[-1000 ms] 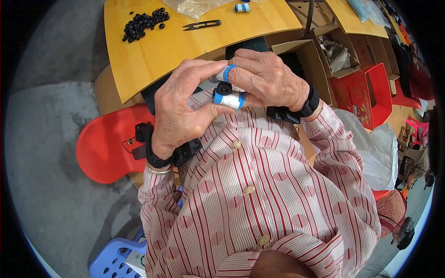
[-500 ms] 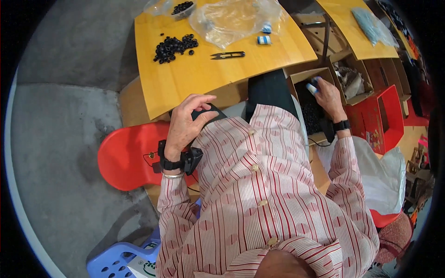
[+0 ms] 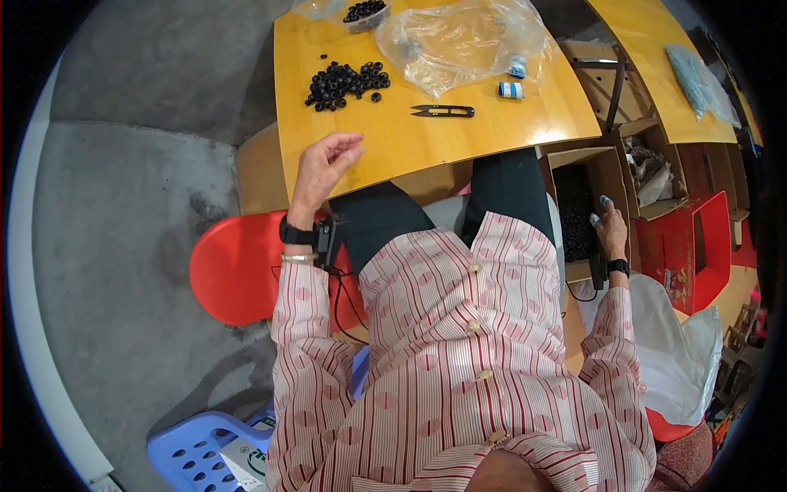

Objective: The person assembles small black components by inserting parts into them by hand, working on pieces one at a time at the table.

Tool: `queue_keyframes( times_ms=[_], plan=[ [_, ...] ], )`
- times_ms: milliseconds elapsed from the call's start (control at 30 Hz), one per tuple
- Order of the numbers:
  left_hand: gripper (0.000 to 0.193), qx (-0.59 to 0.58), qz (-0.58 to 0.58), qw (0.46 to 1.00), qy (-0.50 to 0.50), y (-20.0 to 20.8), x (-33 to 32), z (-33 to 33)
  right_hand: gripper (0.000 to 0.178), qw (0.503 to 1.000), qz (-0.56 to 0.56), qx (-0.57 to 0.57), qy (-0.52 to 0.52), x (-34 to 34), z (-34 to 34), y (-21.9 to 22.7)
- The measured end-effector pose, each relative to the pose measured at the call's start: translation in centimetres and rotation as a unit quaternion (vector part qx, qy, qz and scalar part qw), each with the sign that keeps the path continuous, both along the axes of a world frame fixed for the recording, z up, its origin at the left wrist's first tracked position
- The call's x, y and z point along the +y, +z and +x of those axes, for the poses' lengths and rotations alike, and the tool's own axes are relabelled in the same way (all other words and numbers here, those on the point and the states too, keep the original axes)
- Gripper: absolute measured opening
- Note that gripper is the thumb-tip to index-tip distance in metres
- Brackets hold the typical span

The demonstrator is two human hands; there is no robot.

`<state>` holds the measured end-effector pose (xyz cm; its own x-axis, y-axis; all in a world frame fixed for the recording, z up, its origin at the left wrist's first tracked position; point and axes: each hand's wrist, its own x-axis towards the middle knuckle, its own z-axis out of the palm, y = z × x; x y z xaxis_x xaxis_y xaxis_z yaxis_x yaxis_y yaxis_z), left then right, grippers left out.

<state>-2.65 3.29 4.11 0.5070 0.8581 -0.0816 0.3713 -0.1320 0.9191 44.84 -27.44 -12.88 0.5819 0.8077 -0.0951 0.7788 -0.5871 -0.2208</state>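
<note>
Right grip, blue-and-white wraps on two digits, is at a cardboard box holding small black pieces; I cannot tell whether it grasps any. Left grip, released, is by the desk. A red box bears print.

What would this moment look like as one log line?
Left hand: near table, no object visible | Right hand: at cardboard box of black pieces, blue-white finger wraps | Tabletop: black rings, snips
</note>
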Motion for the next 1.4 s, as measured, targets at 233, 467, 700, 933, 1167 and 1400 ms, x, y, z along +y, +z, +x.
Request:
queue_keyframes(
  times_ms=[233, 467, 700, 933, 1167, 1400],
  plan=[
    [0.027, 0.04, 0.048, 0.996, 0.062, 0.6, 8.3, 0.1, 0.031, 0.998, -0.044, -0.008, 0.054, -0.5, -0.2, -1.3],
    [0.023, 0.119, 0.156, 0.968, 0.157, 1.0, 13.2, 0.0, 0.038, 0.995, -0.083, 0.017, 0.053, -0.6, -2.0, -0.8],
    [0.02, 0.063, 0.122, 0.983, 0.121, -0.8, 10.8, 1.5, 0.043, 0.992, -0.113, 0.039, 0.039, -0.5, -3.5, 0.3],
    [0.013, 0.102, 0.222, 0.969, 0.045, -1.1, 7.8, 5.5, 0.036, 0.995, -0.034, 0.042, 0.081, 2.9, -5.4, 4.6],
    [0.022, 0.17, 0.349, 0.922, -0.003, -2.7, 6.7, 7.6, 0.037, 0.99, -0.026, 0.038, 0.13, 4.1, -8.2, 6.5],
    [0.037, 0.183, 0.312, 0.932, 0.028, -3.0, 7.3, 8.8, 0.036, 0.986, -0.077, 0.075, 0.124, 4.5, -8.8, 6.7]
  ],
)
